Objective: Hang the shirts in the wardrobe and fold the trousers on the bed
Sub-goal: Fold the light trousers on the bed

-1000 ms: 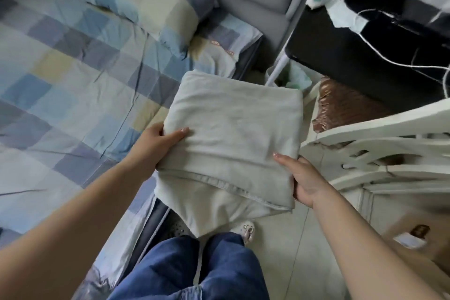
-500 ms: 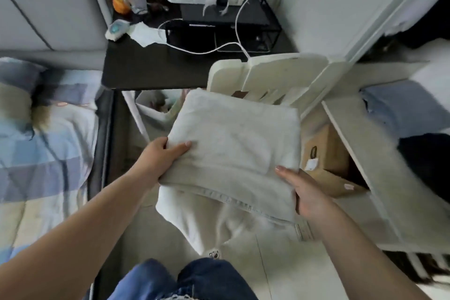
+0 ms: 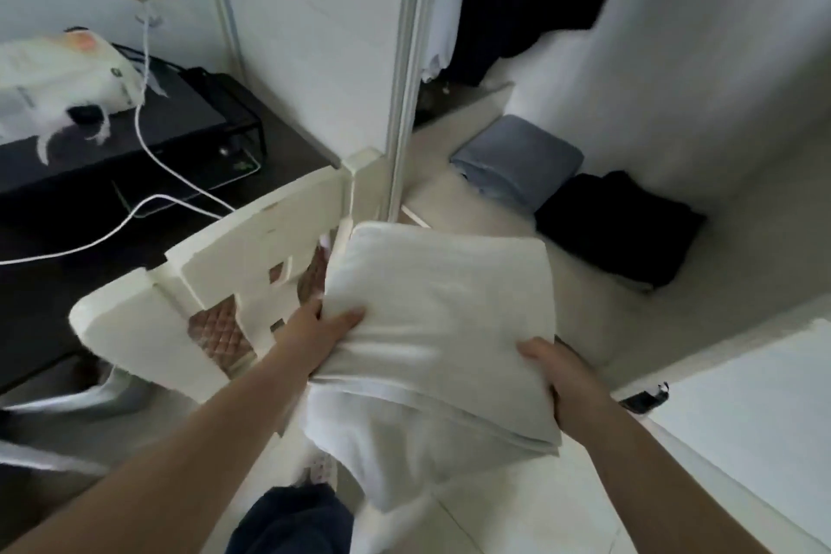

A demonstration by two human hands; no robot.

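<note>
Head cam: both our arms reach fwd. Left hand (image 3: 314,340) grips the folded trousers (image 3: 443,319) at their left edge, thumb on top. Right hand (image 3: 564,378) holds the right edge, fingers curled under. Trousers are up in the air, above the floor, w/ the chair (image 3: 216,274) just left and the wardrobe shelf (image 3: 449,198) ahead, where grey (image 3: 517,166) and black (image 3: 620,225) piles lie.

The folded trousers (image 3: 443,319) are pale grey-white, a flat, roughly square bundle carried level in mid-air over the floor, gripped at their 9 and 4 o'clock edges. A looser layer sags below the near seam. At their 1 o'clock, the wardrobe shelf (image 3: 449,198) carries a folded blue-grey garment (image 3: 517,164) and a black one (image 3: 618,225).
</note>
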